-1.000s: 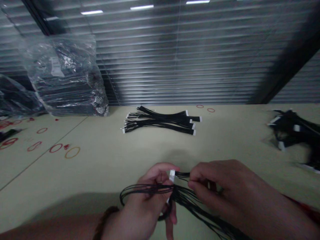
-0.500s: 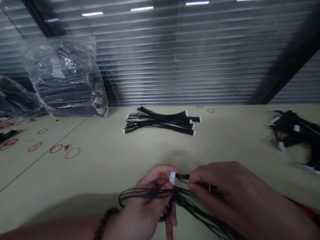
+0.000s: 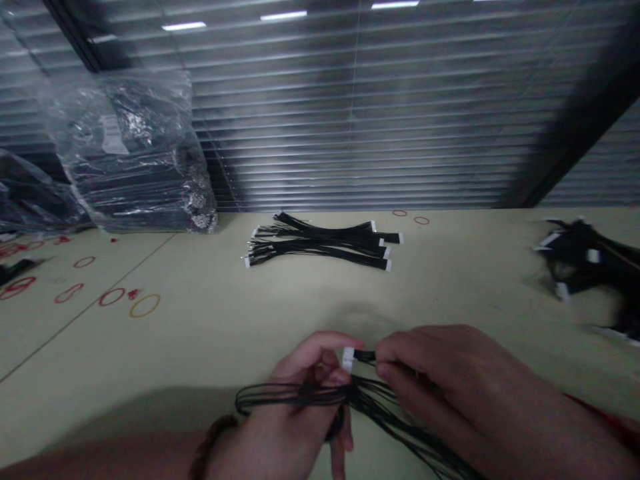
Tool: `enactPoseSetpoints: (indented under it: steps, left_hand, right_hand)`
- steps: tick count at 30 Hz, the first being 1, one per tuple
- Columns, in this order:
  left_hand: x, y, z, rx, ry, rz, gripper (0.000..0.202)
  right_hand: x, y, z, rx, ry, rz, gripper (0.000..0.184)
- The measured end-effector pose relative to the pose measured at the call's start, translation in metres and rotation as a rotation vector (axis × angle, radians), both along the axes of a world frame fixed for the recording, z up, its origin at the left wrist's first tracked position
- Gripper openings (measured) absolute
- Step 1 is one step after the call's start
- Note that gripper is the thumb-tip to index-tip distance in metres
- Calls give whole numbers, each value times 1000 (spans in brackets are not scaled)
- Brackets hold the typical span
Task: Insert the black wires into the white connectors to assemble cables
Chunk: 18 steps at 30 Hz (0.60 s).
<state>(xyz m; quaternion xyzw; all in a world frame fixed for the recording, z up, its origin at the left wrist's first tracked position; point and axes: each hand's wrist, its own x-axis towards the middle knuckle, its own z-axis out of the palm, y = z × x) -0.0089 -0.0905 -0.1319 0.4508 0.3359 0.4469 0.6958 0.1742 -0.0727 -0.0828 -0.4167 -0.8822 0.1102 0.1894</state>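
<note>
My left hand (image 3: 305, 393) is closed, with a small white connector (image 3: 348, 360) pinched between thumb and index finger. Black wires (image 3: 395, 420) belonging to this wire harness loop over the left hand and trail down to the right. Just right of the connector, my right hand (image 3: 440, 380) pinches the short black wires that run into it. The right fingertips cover part of those wires, and the wires' far ends are out of sight.
A bundle of black wire harnesses (image 3: 320, 243) with white connectors lies at the table's back. More harnesses (image 3: 590, 260) are heaped at right. A clear plastic bag (image 3: 135, 160) full of harnesses stands back left. Rubber bands (image 3: 145, 305) are scattered at left. Blinds (image 3: 400, 120) border the table.
The connector and the left fingertips have shifted slightly to the right. The right fingers sit closer to the connector, so less wire shows between them. Both hands keep their grip.
</note>
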Motion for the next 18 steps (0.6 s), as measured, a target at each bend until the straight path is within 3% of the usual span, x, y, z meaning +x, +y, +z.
enactPoseSetpoints:
  steps: [6,12,15,18]
  left_hand:
    - [-1,0,-1,-26,90,-20,29]
    - [-1,10,4,-103,126,79,29]
    - [-1,13,6,-105,93,117,31]
    - [-2,12,6,-86,53,120,29]
  right_hand:
    - [-3,0,-6,60,26,3,20]
    - [8,3,5,418,-70,7,18]
    - [33,-2,-5,378,-213,24,25]
    - [46,-5,-19,198,-250,30,26]
